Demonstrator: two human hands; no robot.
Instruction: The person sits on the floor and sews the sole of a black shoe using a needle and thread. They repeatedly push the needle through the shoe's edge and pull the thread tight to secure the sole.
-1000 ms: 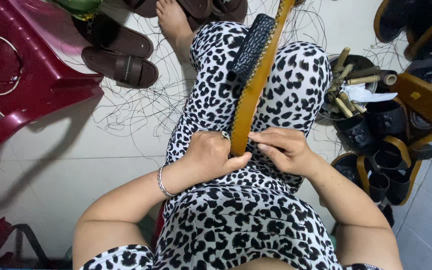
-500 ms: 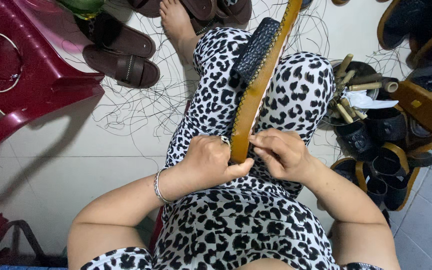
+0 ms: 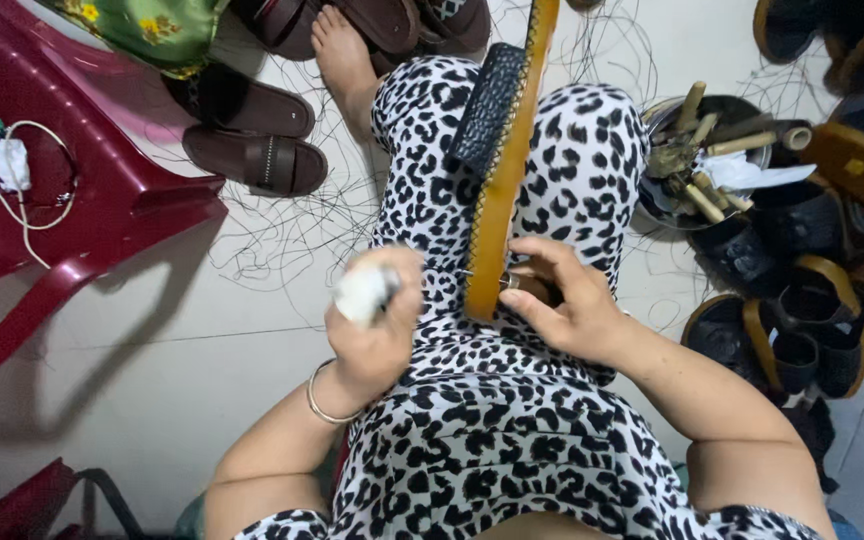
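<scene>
Pale tiled floor [image 3: 152, 400] strewn with thread under a red plastic chair [image 3: 102, 190].

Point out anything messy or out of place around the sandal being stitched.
Loose dark threads lie tangled across the pale floor beside the person's legs and round the brown sandals. A heap of unfinished sandals crowds the right side. The sandal sole in the hands looks intact.

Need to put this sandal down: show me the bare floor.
Bare tile lies left of the left hand, below the red plastic chair. Loose threads litter the floor near the brown slippers. Right of the right hand, stacked sandals and a tool bowl crowd it.
</scene>
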